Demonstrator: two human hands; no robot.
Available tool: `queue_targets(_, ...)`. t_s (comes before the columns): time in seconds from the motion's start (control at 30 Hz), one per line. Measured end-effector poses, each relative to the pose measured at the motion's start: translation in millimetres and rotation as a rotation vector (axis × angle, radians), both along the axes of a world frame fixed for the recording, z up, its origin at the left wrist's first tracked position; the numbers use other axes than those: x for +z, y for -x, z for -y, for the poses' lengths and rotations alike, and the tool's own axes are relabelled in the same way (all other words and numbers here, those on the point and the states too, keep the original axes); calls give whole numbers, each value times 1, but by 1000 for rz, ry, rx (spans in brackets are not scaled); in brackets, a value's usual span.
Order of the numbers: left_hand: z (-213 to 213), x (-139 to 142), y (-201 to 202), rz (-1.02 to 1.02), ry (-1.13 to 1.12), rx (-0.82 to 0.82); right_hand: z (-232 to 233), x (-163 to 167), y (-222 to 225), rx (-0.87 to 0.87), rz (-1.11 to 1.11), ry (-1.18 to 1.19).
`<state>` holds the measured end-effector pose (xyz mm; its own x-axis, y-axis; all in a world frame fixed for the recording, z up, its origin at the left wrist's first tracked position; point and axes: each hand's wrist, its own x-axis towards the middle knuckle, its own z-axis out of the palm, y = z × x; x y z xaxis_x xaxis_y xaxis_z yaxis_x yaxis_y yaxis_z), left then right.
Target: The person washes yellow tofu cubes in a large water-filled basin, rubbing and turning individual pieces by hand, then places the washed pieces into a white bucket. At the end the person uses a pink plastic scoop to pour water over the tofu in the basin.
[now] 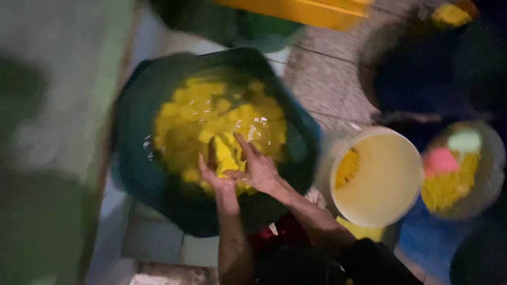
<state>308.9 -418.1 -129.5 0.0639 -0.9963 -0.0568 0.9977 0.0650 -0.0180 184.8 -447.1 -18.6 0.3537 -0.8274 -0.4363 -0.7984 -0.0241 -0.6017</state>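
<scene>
Both bare forearms reach up from the near edge, and the left hand [214,174] and right hand [259,169] meet over the near side of a wide dark green plastic tub [132,132]. Between them sits a wet yellow piece [224,155], the fingers loosely curled about it rather than clenched; blur hides whether either hand truly grips it. It lies at the near middle of a heap of soaked yellow pieces [211,113] floating in water that fills the tub. This looks like a washing or rubbing step, and the next move would call for a firmer hold on that piece. Just right of the tub stands a round white plastic bucket [377,177] of pale yellowish liquid. Farther right sits a round basin [488,174] holding pink, green and yellow items.
</scene>
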Motion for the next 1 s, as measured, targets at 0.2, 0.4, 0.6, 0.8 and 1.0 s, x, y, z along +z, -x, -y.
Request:
queue_targets(0.2,-3,66,98,705,-114,-428,-39,6,106,-440,694,-153)
queue_targets(0.4,-23,147,209,1179,168,-693,-110,-8,259,-1087,1030,-269)
queue_targets(0.6,-42,128,230,1403,11,-540,-71,-52,349,-1008,936,-174)
queue_targets(0.8,-86,65,170,1481,-338,-542,-17,-99,324,-760,476,-187)
queue_targets(1.0,-103,17,87,1500,-543,-510,11,-126,296,-57,118,108)
